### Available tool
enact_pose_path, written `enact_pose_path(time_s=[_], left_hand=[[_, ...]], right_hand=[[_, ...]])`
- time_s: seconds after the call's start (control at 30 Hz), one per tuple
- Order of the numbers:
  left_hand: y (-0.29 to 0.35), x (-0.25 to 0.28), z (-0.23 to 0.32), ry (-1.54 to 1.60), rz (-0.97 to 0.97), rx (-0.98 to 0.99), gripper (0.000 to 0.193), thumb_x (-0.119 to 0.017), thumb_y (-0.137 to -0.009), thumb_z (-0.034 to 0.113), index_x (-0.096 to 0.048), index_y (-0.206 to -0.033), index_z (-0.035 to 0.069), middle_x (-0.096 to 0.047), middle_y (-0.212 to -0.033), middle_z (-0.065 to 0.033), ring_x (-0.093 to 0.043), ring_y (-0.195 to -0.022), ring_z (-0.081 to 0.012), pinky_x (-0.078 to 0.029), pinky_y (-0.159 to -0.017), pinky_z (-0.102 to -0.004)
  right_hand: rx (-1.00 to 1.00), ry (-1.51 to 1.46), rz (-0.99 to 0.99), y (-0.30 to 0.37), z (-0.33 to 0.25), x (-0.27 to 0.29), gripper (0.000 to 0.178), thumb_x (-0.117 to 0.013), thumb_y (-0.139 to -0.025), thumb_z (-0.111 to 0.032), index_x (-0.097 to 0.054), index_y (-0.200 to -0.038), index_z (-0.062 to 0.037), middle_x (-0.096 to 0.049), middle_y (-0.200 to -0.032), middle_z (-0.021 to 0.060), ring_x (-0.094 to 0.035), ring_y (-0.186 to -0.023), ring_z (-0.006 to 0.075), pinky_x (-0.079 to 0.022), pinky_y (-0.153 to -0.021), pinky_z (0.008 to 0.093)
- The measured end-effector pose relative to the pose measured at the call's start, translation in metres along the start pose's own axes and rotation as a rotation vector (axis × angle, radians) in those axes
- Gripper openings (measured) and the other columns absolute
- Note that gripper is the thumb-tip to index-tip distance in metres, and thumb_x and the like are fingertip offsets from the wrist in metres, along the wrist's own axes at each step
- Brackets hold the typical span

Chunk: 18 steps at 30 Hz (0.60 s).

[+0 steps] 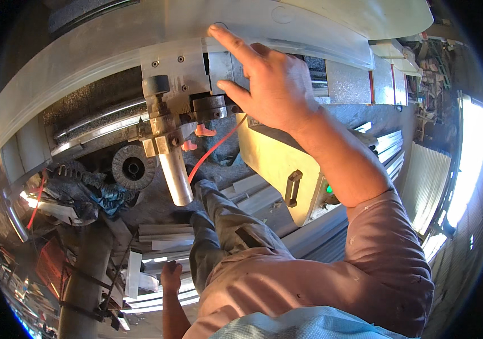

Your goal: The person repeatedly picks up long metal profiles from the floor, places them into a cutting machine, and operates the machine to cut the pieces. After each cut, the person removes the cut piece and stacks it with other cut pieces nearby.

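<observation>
My right hand (pixel 278 85) reaches over a long grey metal beam (pixel 111 48) of a machine. Its index finger and thumb are stretched apart, with the index tip at the beam's face. Whether the tip presses on it, I cannot tell. Left of the thumb is a bolted metal bracket (pixel 171 65) carrying a cylindrical steel fitting (pixel 175 175) that points down toward me. Low on the left, my left hand (pixel 171 277) hangs beside my leg with its fingers curled in. Anything inside it is hidden.
A yellow box with a black handle (pixel 278 164) stands below my right forearm. Near it hangs a red hose (pixel 213 150). A round grey wheel-like part (pixel 133 168) is left of my legs. Metal strips (pixel 165 237) lie on the floor, and corrugated sheets (pixel 427 181) are at the right.
</observation>
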State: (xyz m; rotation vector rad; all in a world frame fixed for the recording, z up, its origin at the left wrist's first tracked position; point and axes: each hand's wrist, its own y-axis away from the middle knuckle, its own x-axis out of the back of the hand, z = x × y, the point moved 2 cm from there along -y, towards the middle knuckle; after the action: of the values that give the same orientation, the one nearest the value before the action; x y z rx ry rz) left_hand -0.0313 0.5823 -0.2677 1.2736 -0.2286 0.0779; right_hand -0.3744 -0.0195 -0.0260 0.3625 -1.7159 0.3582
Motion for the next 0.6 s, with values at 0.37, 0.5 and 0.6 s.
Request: enact_pose_path(time_s=[0.37,0.5,0.6], left_hand=[[-0.003,0.012,0.007,0.076,-0.06,-0.003,0.04,-0.076,-0.089,0.019,-0.066,-0.12,-0.005,-0.074,-0.101,-0.008,-0.067,-0.093,-0.0172,-0.054,-0.084,-0.0329],[-0.004,0.014,0.015,0.043,-0.093,-0.011,0.039,-0.076,-0.09,0.017,-0.065,-0.121,-0.005,-0.074,-0.103,-0.0091,-0.068,-0.095,-0.0176,-0.053,-0.086,-0.0325],[-0.005,0.012,0.018,0.019,-0.091,0.022,0.04,-0.077,-0.09,0.018,-0.066,-0.122,-0.003,-0.074,-0.105,-0.0095,-0.068,-0.097,-0.0178,-0.053,-0.088,-0.0327]], right_hand=[[0.015,-0.039,0.089,-0.008,0.003,0.001,0.086,-0.083,-0.082,-0.03,-0.042,-0.157,-0.0287,-0.072,-0.095,0.0101,-0.072,-0.078,0.0316,-0.06,-0.071,0.0436],[-0.003,0.028,-0.037,0.006,-0.003,0.008,0.087,-0.083,-0.081,-0.031,-0.041,-0.157,-0.0254,-0.073,-0.095,0.0104,-0.072,-0.076,0.0334,-0.06,-0.069,0.0453],[0.009,-0.021,-0.018,0.007,-0.004,0.009,0.088,-0.082,-0.081,-0.033,-0.04,-0.158,-0.0235,-0.073,-0.095,0.0113,-0.072,-0.074,0.0339,-0.06,-0.068,0.0465]])
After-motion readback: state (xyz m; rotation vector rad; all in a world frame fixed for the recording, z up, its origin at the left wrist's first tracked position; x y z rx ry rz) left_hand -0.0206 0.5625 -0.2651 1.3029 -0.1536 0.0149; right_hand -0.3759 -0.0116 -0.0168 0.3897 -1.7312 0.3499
